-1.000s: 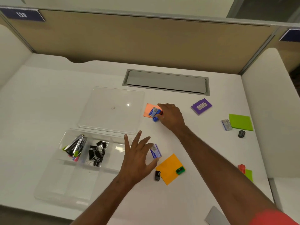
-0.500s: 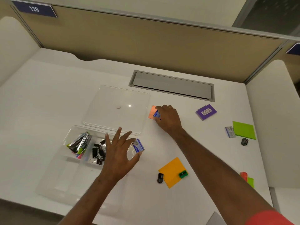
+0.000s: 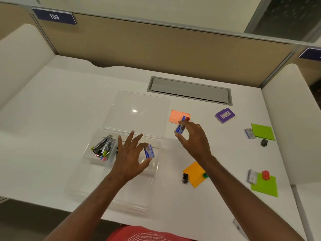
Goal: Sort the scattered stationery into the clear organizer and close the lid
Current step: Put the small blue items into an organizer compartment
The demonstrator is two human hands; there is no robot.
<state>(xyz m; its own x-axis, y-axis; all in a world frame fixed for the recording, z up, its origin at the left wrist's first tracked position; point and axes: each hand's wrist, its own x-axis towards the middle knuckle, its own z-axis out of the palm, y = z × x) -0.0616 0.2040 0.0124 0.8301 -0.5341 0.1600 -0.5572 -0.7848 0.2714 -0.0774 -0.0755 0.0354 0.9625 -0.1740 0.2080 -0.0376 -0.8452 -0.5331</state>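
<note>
Left hand (image 3: 129, 158) carried staple box (image 3: 149, 151) over organizer (image 3: 83, 180), pinching | right hand (image 3: 192, 138) lifted, pinching second box (image 3: 179, 128)

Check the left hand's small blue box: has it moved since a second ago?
Yes. The blue box moved left from beside the orange pad to above the organizer.

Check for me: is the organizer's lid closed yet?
No, the clear lid lies flat on the desk behind the open organizer.

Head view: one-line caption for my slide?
Left hand pinches a small box over the organizer; right hand pinches another.
</note>
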